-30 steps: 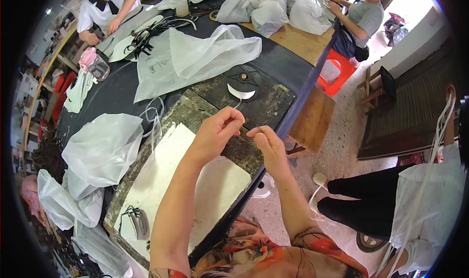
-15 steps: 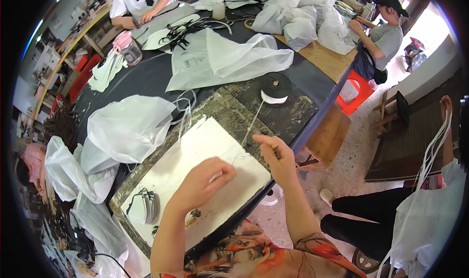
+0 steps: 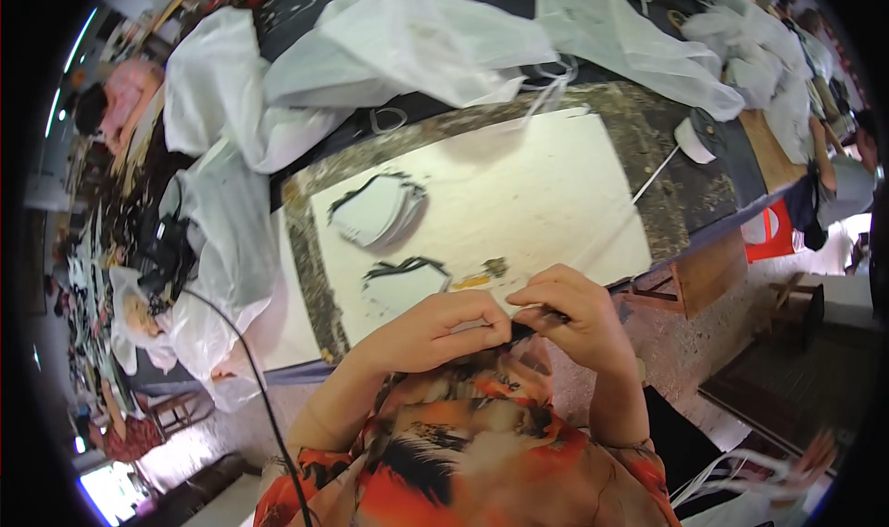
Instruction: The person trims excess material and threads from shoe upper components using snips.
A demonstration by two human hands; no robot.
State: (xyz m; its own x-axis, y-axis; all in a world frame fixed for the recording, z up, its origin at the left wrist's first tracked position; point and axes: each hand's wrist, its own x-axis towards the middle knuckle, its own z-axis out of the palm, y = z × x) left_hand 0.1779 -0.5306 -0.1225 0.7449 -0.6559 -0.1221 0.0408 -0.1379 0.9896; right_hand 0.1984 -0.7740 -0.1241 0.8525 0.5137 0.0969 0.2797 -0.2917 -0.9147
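Close to my body, over the near edge of a white board point(image 3: 519, 184), my two hands almost meet. My left hand point(image 3: 444, 328) is closed, thumb pressed to the curled fingers; what it pinches, if anything, is hidden. My right hand point(image 3: 579, 319) faces it with thumb and fingers pinched together, and its grip is too small to make out. A narrow white strip point(image 3: 656, 175) runs from a white roll with a black disc point(image 3: 696, 140) onto the board, where it fades against the white. Left of my hands lie a stack of dark-edged white pieces point(image 3: 378, 214) and another such piece point(image 3: 407, 284).
White plastic bags point(image 3: 417, 45) crowd the far side, and another bag point(image 3: 231, 221) hangs at the left. A black cable point(image 3: 243, 342) crosses at lower left. A wooden stool point(image 3: 699, 282) stands right of the table. Other people work around the room.
My view has swung left and down. Both hands have drawn in toward my body and come together; they were apart, with the strip stretched from the roll toward my left hand.
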